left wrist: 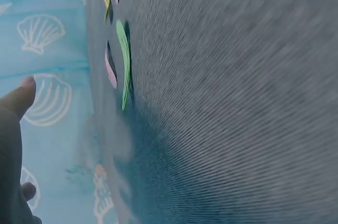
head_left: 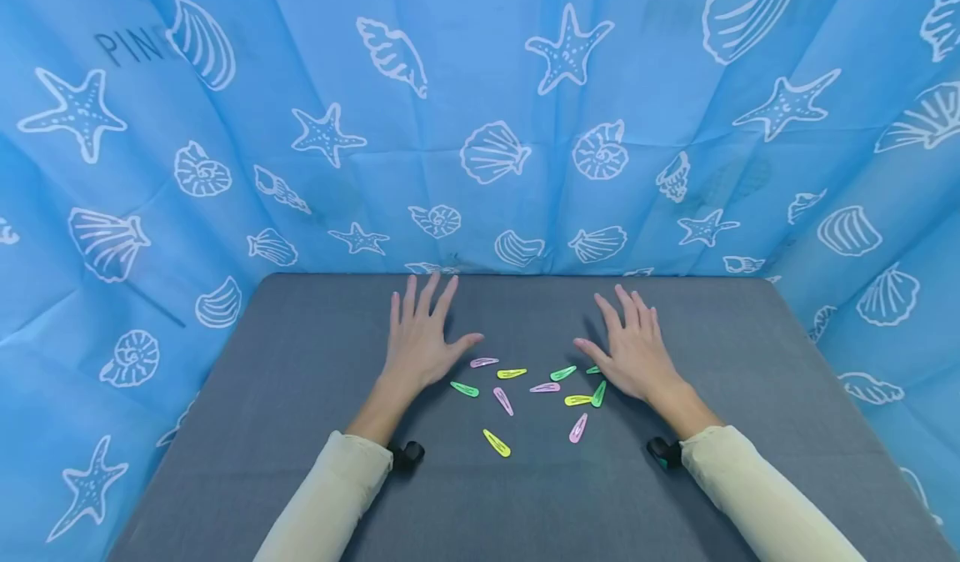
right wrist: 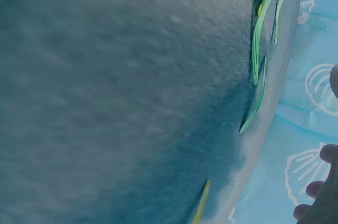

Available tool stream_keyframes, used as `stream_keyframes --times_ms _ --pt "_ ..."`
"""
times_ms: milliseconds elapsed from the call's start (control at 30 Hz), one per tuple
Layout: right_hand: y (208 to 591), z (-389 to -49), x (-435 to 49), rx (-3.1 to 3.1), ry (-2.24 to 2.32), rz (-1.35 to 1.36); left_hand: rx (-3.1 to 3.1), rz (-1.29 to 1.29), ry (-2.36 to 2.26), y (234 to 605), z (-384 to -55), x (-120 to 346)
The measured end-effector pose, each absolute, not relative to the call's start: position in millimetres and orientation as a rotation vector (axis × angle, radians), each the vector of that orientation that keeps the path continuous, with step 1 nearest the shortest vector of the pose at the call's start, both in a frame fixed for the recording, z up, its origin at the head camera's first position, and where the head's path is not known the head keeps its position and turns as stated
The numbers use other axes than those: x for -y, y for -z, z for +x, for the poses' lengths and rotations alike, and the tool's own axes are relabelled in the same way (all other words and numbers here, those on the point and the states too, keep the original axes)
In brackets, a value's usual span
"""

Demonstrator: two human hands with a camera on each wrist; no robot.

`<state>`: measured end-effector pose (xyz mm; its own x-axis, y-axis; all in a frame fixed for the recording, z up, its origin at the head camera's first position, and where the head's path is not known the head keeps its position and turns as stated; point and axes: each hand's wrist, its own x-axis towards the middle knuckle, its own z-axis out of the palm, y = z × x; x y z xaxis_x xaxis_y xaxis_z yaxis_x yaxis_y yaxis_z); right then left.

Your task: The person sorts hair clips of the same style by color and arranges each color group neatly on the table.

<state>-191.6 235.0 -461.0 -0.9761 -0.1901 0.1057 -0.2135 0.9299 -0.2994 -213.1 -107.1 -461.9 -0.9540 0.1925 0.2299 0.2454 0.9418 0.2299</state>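
Several snap hair clips in pink, yellow and green lie scattered on the grey table between my two hands. My left hand (head_left: 420, 341) is held with fingers spread, its thumb close to a pink hair clip (head_left: 483, 363) and a green hair clip (head_left: 464, 389). Opposite it, my right hand (head_left: 636, 349) also has spread fingers and holds nothing. Its thumb partly covers a green clip (head_left: 593, 370). A yellow clip (head_left: 577, 400) and another green clip (head_left: 598, 394) overlap near that wrist. In the right wrist view, a yellow clip (right wrist: 201, 203) shows at the lower edge.
Closest to me lie a yellow clip (head_left: 497, 443) and a pink clip (head_left: 578, 429). The grey cloth-covered table (head_left: 525, 512) ends at a blue curtain (head_left: 480, 62) with white shells and starfish, which hangs behind and at both sides. Dark wrist cameras (head_left: 408, 456) sit at both cuffs.
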Motion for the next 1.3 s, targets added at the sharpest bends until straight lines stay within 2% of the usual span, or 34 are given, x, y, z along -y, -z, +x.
stream_keyframes --times_ms 500,967,1300 --pt "465 -167 -248 2.987 -0.688 0.394 2.957 -0.318 0.562 461 -177 103" --pt "471 -171 -262 3.036 -0.807 0.418 3.030 -0.222 0.630 475 -161 104" --pt "469 -176 -264 3.179 -0.893 0.407 3.080 -0.121 0.994 478 -155 110"
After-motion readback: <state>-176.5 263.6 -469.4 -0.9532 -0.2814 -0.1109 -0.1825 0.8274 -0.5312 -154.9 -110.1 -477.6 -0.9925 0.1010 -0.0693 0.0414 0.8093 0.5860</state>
